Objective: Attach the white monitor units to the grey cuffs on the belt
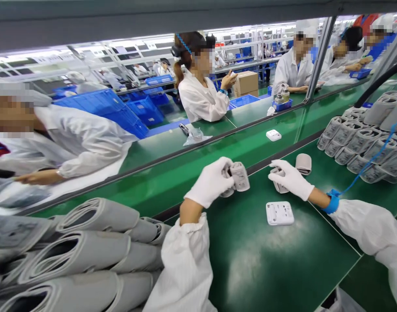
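My left hand (211,182), in a white glove, is closed around rolled grey cuffs (240,177), seemingly two, held over the near edge of the green belt. My right hand (292,177), gloved too and with a blue wrist strap (333,201), has its thumb and fingers around another rolled grey cuff (280,185) at the table's far edge. Just beyond that hand a single rolled cuff (303,164) stands on the table. Between my arms a white square device (279,213) lies on the green tabletop (266,264).
Large grey cuff rolls (97,247) are stacked at my left. More rolled cuffs (364,138) are piled at right. A second white device (273,135) lies on the green belt (172,177). Co-workers in white coats sit across it; a metal post (321,58) stands at the far side.
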